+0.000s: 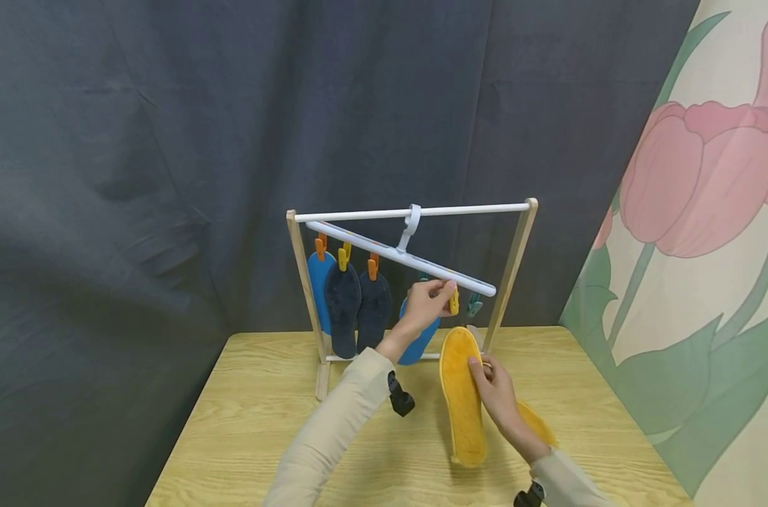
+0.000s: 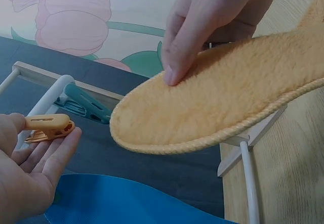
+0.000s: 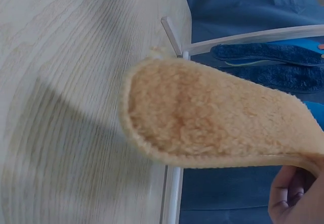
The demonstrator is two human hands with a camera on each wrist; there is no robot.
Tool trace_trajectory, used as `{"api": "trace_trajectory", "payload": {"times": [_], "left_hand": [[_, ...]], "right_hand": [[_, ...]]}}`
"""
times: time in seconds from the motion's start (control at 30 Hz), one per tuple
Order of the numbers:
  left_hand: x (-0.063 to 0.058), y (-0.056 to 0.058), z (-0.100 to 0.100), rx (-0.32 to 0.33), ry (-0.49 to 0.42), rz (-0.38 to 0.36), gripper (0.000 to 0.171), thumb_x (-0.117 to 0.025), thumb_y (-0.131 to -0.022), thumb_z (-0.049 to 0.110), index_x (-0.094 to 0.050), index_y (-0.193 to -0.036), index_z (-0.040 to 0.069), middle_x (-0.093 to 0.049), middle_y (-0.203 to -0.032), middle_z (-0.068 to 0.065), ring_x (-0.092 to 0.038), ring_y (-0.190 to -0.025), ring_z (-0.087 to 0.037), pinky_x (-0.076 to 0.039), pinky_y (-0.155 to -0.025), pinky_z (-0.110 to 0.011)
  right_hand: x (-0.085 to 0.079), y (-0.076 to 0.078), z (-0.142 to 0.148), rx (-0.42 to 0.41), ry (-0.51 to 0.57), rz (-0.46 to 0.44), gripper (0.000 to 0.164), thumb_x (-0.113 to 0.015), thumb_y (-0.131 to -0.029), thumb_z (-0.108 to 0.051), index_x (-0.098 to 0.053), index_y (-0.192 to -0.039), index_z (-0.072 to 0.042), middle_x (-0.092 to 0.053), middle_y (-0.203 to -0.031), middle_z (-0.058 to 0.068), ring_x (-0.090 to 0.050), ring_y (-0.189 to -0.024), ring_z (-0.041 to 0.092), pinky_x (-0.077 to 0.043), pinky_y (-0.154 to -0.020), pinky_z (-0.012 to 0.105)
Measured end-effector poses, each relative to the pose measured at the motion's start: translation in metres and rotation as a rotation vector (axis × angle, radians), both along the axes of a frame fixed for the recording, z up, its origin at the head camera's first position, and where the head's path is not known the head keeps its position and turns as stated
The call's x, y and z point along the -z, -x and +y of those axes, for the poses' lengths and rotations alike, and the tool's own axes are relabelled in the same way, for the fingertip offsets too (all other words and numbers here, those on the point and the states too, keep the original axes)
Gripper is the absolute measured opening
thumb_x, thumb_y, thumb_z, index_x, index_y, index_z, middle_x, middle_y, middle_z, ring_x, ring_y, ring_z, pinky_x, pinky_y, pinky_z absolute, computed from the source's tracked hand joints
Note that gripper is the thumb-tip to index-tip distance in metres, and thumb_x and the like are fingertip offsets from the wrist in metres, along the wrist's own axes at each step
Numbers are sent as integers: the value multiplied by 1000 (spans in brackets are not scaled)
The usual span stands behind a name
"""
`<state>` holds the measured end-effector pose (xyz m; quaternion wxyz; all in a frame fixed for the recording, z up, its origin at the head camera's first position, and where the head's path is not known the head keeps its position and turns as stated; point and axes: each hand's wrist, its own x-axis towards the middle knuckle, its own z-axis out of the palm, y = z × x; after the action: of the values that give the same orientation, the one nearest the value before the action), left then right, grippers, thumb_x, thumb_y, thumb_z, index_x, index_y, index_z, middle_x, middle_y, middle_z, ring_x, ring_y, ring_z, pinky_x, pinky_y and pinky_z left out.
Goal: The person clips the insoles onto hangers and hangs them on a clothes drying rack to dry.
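My left hand pinches a yellow clothespin below the low right end of a white hanger. In the left wrist view the thumb and fingers lie on either side of this clothespin. With thumb in front and fingers behind, my right hand holds a fuzzy yellow insole near its upper end. The insole hangs upright over the table, its top a little below the clothespin. A teal clothespin hangs just right of the yellow one.
The tilted hanger hooks over the white bar of a wooden stand. Orange and yellow clips hold dark insoles and a blue insole at left. Another blue insole hangs behind my left hand. A second yellow insole lies on the table.
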<state>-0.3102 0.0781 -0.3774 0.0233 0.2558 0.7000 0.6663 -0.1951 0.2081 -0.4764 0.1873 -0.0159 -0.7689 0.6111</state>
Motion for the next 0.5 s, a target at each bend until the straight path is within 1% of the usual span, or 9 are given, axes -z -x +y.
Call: {"api": "trace_trajectory", "payload": {"times": [0.07, 0.17, 0.27, 0.33, 0.47, 0.5], "left_hand": [[7, 6, 2, -6, -5, -1, 28, -55, -88, 26, -64, -92, 1, -60, -82, -14, -64, -70, -27, -52, -60, -28], [15, 13, 4, -11, -1, 8, 33, -55, -87, 31, -65, -93, 0, -61, -78, -8, -64, -67, -20, -52, -58, -26], [18, 15, 4, -9, 5, 21, 36, -55, -87, 33, -64, -94, -1, -62, -78, -5, -63, -66, -17, -52, -58, -26], [18, 16, 4, -10, 7, 25, 36, -54, -87, 34, -65, -94, 0, -62, -78, -4, -63, -65, -16, -52, -59, -26], [20, 17, 4, -14, -2, 27, 32, -55, -86, 34, -66, -90, 5, -63, -78, -6, -63, -66, -18, -52, -59, -26], [20, 17, 5, -10, -7, 28, 33, -55, -86, 34, -66, -90, 4, -63, -78, -6, -63, -67, -19, -52, -60, -27]], "right_hand": [[-2, -1, -2, 16, 5, 8, 23, -50, -91, -15, -53, -100, 6, -62, -77, 23, -58, -58, 21, -48, -49, 29], [-4, -1, -4, 25, 6, 19, 24, -50, -91, -16, -53, -100, 6, -61, -76, 22, -57, -57, 21, -47, -47, 29], [-6, -1, -5, 15, 15, 25, 23, -49, -92, -15, -53, -100, 5, -61, -75, 23, -56, -56, 24, -47, -46, 30], [-8, -1, -6, 2, 28, 28, 23, -49, -92, -15, -53, -100, 6, -60, -75, 24, -56, -57, 26, -47, -46, 31], [-11, -1, -9, -16, 38, 38, 23, -49, -91, -14, -53, -101, 6, -60, -74, 25, -55, -56, 29, -46, -45, 32], [-12, -1, -9, -15, 37, 42, 23, -50, -91, -14, -54, -101, 6, -60, -74, 24, -55, -55, 28, -46, -45, 31]]}}
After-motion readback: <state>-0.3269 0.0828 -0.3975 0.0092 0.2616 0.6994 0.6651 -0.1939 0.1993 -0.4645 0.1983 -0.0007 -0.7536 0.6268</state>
